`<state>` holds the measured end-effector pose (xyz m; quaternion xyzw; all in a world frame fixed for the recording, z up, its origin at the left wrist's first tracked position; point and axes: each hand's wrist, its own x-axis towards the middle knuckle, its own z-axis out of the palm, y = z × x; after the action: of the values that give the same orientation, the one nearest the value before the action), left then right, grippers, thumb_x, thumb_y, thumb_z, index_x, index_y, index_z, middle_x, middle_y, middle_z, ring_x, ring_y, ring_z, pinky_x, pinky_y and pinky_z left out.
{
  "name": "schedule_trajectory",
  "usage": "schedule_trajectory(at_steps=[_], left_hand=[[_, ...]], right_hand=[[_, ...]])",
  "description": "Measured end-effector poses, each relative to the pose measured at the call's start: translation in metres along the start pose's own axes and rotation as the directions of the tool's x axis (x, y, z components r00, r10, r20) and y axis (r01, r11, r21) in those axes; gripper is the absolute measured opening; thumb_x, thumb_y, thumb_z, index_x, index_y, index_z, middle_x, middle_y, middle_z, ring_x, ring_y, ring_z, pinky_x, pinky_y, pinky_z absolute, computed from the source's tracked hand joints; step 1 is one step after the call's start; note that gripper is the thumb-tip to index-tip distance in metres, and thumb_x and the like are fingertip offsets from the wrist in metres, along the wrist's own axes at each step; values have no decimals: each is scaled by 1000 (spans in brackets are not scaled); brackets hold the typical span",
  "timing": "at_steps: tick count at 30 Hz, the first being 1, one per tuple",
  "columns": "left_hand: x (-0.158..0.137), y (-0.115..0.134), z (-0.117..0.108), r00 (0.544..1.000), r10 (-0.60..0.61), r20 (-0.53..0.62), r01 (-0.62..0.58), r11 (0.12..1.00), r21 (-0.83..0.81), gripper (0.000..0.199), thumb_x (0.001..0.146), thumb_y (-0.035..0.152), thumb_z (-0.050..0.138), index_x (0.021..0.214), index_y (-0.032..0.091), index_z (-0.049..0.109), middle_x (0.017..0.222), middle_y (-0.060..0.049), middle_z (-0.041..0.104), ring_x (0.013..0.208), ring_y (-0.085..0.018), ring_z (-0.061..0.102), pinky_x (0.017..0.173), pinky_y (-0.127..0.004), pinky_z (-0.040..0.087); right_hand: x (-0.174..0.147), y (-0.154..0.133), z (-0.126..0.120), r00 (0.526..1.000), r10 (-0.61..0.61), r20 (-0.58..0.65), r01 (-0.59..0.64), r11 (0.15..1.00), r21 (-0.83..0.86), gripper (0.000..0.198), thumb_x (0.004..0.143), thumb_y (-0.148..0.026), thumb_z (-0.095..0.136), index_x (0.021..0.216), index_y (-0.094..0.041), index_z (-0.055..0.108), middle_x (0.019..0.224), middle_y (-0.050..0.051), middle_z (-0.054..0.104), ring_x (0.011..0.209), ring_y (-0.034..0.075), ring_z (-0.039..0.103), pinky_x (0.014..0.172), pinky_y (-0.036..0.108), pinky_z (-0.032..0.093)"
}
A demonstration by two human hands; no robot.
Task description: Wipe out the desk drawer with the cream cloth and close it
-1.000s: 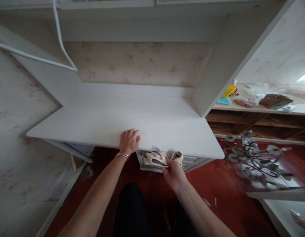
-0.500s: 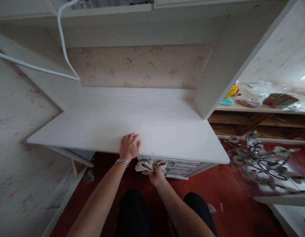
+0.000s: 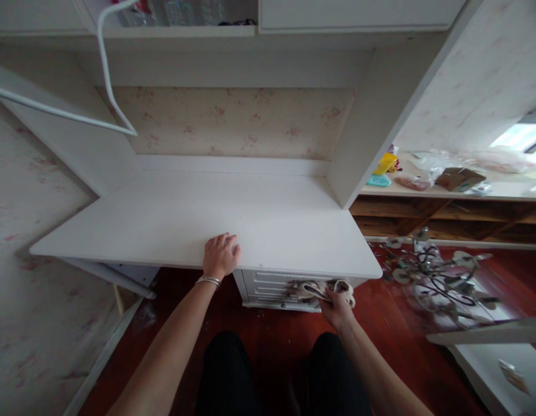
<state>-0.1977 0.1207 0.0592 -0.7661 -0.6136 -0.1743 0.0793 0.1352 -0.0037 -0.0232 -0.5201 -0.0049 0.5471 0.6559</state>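
My left hand [image 3: 221,255] rests on the front edge of the white desk [image 3: 164,208], fingers laid out on its top and a silver bracelet at the wrist. Below the desktop's right part, my right hand [image 3: 336,306] is closed around a bunched, off-white cloth [image 3: 313,289] with dark patches. The cloth is against the front of the white drawer unit [image 3: 263,286], towards its right side, and covers part of it. Small dark knobs show on the drawers to the left of the cloth.
A white cable [image 3: 105,63] hangs at upper left before the hutch. On the right, a metal chandelier [image 3: 441,277] lies on the red wooden floor [image 3: 268,352]. Behind it, a low shelf unit [image 3: 502,211] carries a cardboard box [image 3: 461,179] and plastic bags. A white panel [image 3: 488,335] stands at lower right.
My right hand has moved the cloth rightwards across the drawer fronts, uncovering their left side. The left hand stays on the desk edge. The view has shifted slightly right.
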Motion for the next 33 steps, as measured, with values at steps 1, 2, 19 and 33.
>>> schedule_trajectory(at_steps=[1,2,19,33], left_hand=[[0,0,0,1000,-1,-3,1,1000,0,41,93,40,43,126,26,61,133,-7,58,119,-28,51,103,-45,35],[0,0,0,1000,-1,-4,1,1000,-2,41,93,40,43,126,26,62,133,-7,59,118,-28,51,103,-45,35],[-5,0,2,997,5,-74,-8,999,-43,39,93,38,44,124,24,63,132,-9,60,118,-27,53,107,-45,34],[-3,2,-11,999,-2,-32,1,1000,-19,32,93,34,43,112,24,66,120,-10,64,113,-27,55,102,-44,37]], right_hand=[[-5,-7,2,1000,8,-13,-7,1000,22,27,81,-2,50,92,-25,55,79,-7,66,67,10,68,74,26,60],[-12,-13,5,999,19,-33,-17,999,45,30,82,0,48,96,-25,56,81,-6,67,69,9,68,74,24,60],[-157,-76,125,954,201,223,-230,966,114,42,89,2,45,126,-16,55,102,6,72,87,17,72,75,28,62],[-58,-6,229,844,330,422,-210,928,-306,8,93,-19,60,99,-13,62,82,4,70,70,9,67,75,20,57]])
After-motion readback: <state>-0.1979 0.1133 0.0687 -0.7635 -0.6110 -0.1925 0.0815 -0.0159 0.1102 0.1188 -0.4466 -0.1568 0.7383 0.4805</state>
